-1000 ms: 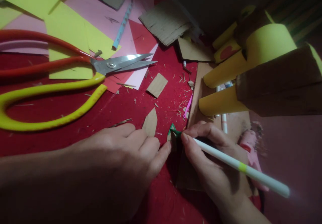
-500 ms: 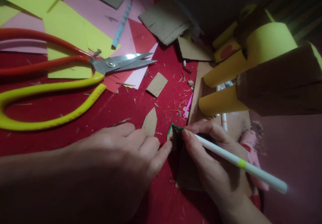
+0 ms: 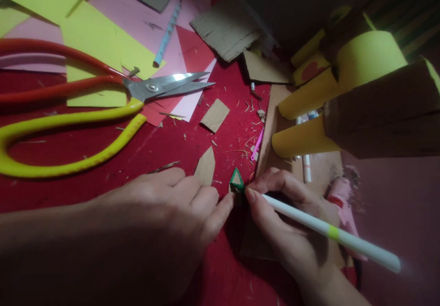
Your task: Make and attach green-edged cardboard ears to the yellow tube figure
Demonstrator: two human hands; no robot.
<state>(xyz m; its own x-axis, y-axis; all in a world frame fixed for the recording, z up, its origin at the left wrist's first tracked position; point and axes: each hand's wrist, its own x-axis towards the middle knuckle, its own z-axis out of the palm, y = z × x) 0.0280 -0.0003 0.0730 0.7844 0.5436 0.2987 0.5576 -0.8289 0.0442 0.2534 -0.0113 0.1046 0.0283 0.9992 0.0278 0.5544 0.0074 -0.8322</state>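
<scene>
A white marker (image 3: 319, 226) with a yellow-green band is pinched in my right hand (image 3: 292, 219). Its green tip touches a small cardboard piece (image 3: 236, 178) that bears a green triangle outline. My left hand (image 3: 192, 214) lies on the red surface, fingers curled, one fingertip at the lower edge of that small piece; its palm side is hidden. Just above its knuckles, a pointed cardboard piece (image 3: 205, 166) shows in part. A cardboard rectangle (image 3: 215, 115) lies farther up.
Large scissors (image 3: 151, 88) with red and yellow handles lie slightly open at left, over coloured papers (image 3: 92, 45). At right are yellow and brown paper-covered shapes (image 3: 378, 109) and a pink glue gun (image 3: 343, 210). Cardboard scraps (image 3: 227, 29) lie at the back.
The marker tip and my right hand have moved slightly down and left. Green strokes on the small piece now form a triangle. My left hand has barely moved.
</scene>
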